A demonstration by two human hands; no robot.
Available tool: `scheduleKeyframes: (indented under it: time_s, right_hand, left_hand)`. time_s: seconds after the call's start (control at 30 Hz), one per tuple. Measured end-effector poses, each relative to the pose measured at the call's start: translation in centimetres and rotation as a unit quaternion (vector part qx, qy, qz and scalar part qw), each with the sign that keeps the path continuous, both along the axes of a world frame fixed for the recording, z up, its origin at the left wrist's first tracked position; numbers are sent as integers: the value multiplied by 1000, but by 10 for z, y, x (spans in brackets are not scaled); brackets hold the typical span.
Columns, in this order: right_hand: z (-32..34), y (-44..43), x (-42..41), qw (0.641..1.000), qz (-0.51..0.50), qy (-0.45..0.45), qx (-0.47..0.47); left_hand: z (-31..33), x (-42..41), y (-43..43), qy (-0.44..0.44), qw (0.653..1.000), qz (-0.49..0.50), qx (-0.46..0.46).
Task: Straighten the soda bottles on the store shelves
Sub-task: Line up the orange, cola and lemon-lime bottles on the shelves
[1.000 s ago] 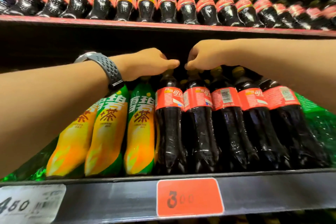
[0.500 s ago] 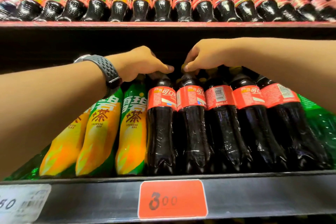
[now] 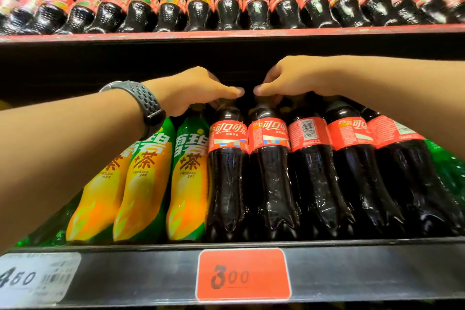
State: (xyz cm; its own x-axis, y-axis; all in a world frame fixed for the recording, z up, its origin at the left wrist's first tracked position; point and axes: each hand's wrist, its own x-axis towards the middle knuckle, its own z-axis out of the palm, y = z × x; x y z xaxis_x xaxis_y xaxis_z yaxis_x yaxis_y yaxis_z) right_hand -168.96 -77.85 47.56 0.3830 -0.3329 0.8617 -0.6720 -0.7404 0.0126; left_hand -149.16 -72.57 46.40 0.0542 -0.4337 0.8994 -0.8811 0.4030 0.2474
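1. Left hand (image 3: 191,90), wearing a grey perforated wrist strap (image 3: 142,100), curls its fingers round the neck of the leftmost dark plastic cola bottle with red label (image 3: 227,171); the cap is hidden under the hand
2. Right hand (image 3: 289,78) grips the neck of the adjacent red-labelled cola bottle (image 3: 270,173) likewise; the two thumbs nearly meet
3. Both gripped bottles stand on the lower black shelf (image 3: 364,269), long axis upright, necks up, bases at the front lip, label fronts facing outward
4. Three further cola bottles (image 3: 314,173) stand in line to the right; the nearest shows its barcode
5. Three yellow-and-green tea bottles (image 3: 186,178) stand just left, upright
6. Red price tag (image 3: 242,275) and white price tag (image 3: 35,277) sit on the shelf edge
7. Upper red-edged shelf (image 3: 327,31) carries a row of upright cola bottles (image 3: 227,7)
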Motion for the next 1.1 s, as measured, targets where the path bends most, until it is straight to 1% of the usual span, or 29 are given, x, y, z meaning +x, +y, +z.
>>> scheduleKeyframes:
  time_s: [0.07, 0.13, 0.33, 0.5, 0.7, 0.77, 0.83, 0.93, 1.1]
  right_hand:
    - [-3, -2, -2, 999, 30, -2, 12]
    - [-5, -4, -2, 999, 37, -9, 2]
    - [-4, -3, 2, 999, 22, -28, -17]
    - [-4, -3, 3, 999, 20, -28, -20]
    - [-5, -5, -1, 999, 18, -19, -23]
    - [-6, -3, -6, 999, 8, -19, -43]
    - [-4, -2, -16, 997, 0, -38, -62]
    - [-2, -2, -36, 996, -31, -46, -73]
    - [-2, -4, -73, 994, -72, -27, -76]
  left_hand:
    - [-1, 0, -1, 2, 1000, -8, -11]
    - [-1, -1, -2, 0, 1000, -17, -19]
    - [-2, -3, -2, 5, 1000, -18, -22]
    - [-3, -2, -1, 9, 1000, -25, -16]
    - [-4, -5, -1, 26, 999, -9, -36]
    - [-4, -8, -1, 18, 999, -8, -49]
    - [-4, -13, 1, 11, 997, -5, -72]
    - [-2, -29, 0, -14, 994, 19, -104]
    - [2, -72, -8, -56, 993, 18, -104]
